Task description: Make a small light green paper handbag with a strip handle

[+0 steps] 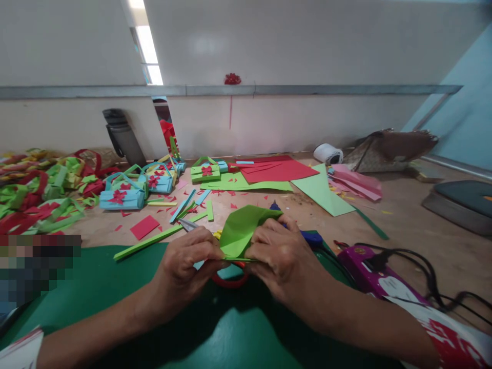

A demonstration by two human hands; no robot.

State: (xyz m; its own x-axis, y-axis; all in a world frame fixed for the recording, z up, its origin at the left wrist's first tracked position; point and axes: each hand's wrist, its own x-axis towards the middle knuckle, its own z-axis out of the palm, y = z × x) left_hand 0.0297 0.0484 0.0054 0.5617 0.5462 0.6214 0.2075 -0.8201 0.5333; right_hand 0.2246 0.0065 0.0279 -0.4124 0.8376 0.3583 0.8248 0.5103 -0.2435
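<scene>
Both my hands hold a folded light green paper piece (pixel 240 230) over a dark green mat (pixel 115 287). My left hand (pixel 184 266) pinches its lower left edge with closed fingers. My right hand (pixel 282 256) grips its right side, fingers closed on the fold. Under my hands lie scissors with red handles (pixel 230 279); their blades (pixel 188 224) point up-left. A blue tool (pixel 311 237) lies just behind my right hand.
Finished blue and green paper baskets (pixel 122 195) stand at the back left beside a heap of red and green strips (pixel 34 195). Red (pixel 280 169), green (pixel 321 192) and pink sheets (pixel 355 184) lie behind. A purple device with black cable (pixel 369 271) sits right.
</scene>
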